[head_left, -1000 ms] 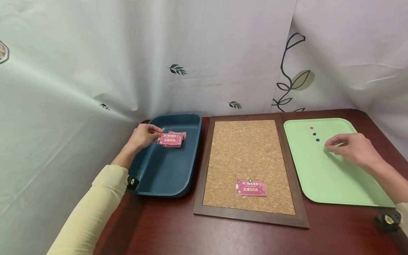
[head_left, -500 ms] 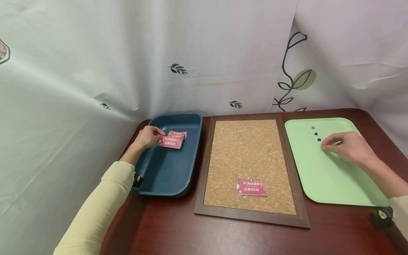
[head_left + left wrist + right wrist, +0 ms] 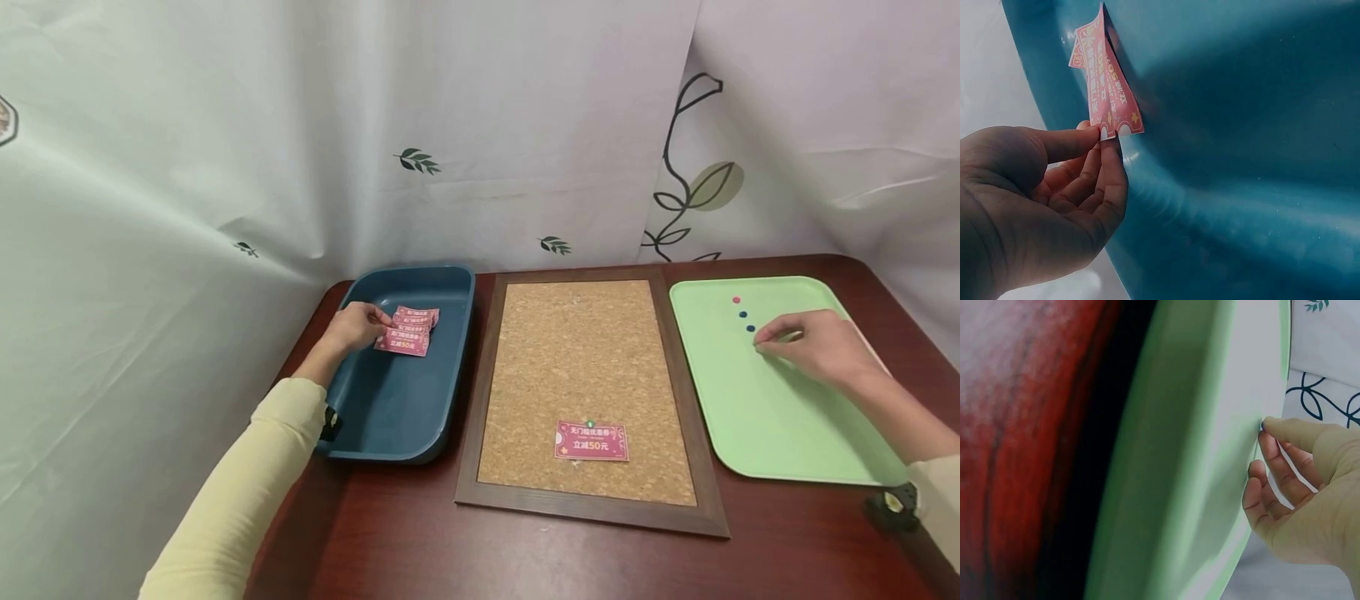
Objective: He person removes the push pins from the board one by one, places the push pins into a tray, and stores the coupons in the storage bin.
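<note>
The left hand has thumb and forefinger pinched on the left end of a pink coupon, inside the blue tray. More coupons lie just beyond the held one, overlapping, and a second coupon end shows right beside the thumb in the left wrist view. From these fingertips the tray's left wall stands near, under the forearm side; the far wall rises beyond the coupons, and the right wall stands past their right ends. The widest room on the tray floor runs from the fingers toward the near wall.

Right of that wall, across a strip of dark red table, lies the framed cork board. One coupon sits on its near part, with a green pin at the coupon's top edge.

Farther right, the right hand has thumb and forefinger closed on a small dark piece over the green tray. Whether the fingertips touch the tray, I cannot tell. Two dark-blue pieces and a pink piece run in a line away from the fingertips, the closest just beside them. Tray surface stretches left of the fingers to the raised edge, and farther toward the near edge.
</note>
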